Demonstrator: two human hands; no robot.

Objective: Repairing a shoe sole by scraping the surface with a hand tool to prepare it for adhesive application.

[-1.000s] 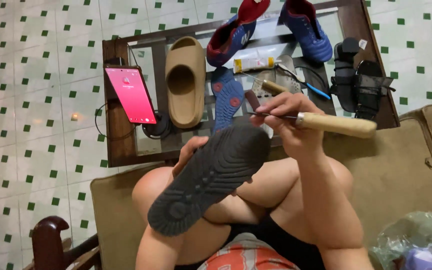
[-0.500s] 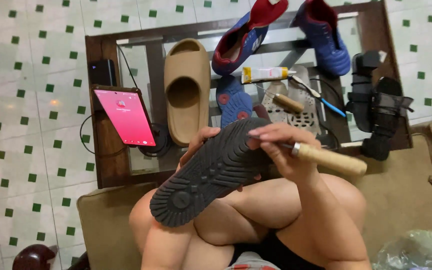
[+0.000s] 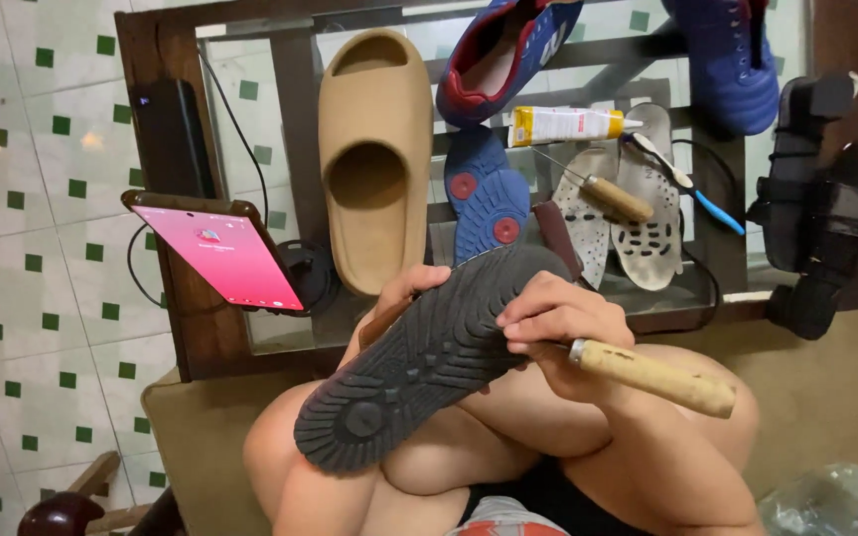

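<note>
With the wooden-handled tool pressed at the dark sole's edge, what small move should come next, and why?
Probably push the tool a little further into the edge of the dark sole: the right hand grips it there, its tip hidden, while the left hand steadies the shoe from behind.

I see a dark grey rubber slide sandal (image 3: pixel 429 362), tread side up, tilted from seven to one o'clock over my knees, a wooden-handled tool (image 3: pixel 652 377) at three o'clock, tip hidden at its edge
</note>
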